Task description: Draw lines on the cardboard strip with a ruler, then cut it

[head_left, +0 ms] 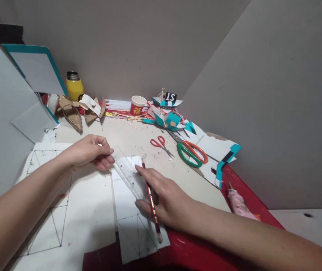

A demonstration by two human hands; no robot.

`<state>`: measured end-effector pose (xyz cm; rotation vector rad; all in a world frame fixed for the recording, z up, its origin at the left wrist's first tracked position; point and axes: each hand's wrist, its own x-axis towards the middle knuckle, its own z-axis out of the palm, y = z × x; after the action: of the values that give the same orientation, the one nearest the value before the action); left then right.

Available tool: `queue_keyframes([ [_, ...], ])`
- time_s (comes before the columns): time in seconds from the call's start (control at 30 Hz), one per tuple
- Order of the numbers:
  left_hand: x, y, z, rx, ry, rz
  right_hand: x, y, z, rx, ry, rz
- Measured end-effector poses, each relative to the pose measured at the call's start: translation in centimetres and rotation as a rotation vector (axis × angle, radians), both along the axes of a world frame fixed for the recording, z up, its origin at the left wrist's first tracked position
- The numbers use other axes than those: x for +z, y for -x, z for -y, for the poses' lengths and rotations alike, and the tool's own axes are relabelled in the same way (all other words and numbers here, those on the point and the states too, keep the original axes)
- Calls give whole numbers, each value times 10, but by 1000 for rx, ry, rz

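Observation:
A clear ruler (125, 174) slants over a narrow white paper strip (127, 241) marked with dark lines. My left hand (89, 152) pinches the ruler's upper left end between thumb and fingers. At its lower right part, my right hand (169, 197) grips the ruler with thumb and forefinger, while a dark red pencil (151, 203) lies tucked in the same hand. Beneath my left forearm spreads a larger white sheet (93, 207) with ruled triangles and dots; the strip lies along its right side.
Small red-handled scissors (158, 142) and big scissors with green and orange handles (190, 153) lie beyond my hands. Farther back are a paper cup (138, 105), teal-and-white model boats (168, 118), cardboard pieces (72, 116) and a yellow bottle (74, 88). A pink glue gun (238, 201) rests at right.

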<state>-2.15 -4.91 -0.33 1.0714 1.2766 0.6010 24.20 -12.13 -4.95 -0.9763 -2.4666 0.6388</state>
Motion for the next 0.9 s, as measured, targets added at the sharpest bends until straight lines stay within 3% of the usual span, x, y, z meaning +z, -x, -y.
queue_keyframes([
  [0.17, 6, 19, -3, -307, -29, -252, -4, 3, 8, 64, -103, 129],
  [0.37, 26, 6, 11, -404, -449, -896, 1, 6, 16, 35, -187, 213],
  [0.5, 28, -14, 35, -502, -652, -1052, 0, 9, 14, 12, -221, 286],
  [0.63, 8, -25, 56, -545, -728, -1080, 2, 17, 9, -31, -285, 346],
  [0.77, -33, -30, 75, -667, -1018, -1247, 7, 25, 7, -37, -321, 437],
  [0.9, -61, -35, 91, -607, -1144, -1366, 11, 23, 7, 44, -370, 423],
])
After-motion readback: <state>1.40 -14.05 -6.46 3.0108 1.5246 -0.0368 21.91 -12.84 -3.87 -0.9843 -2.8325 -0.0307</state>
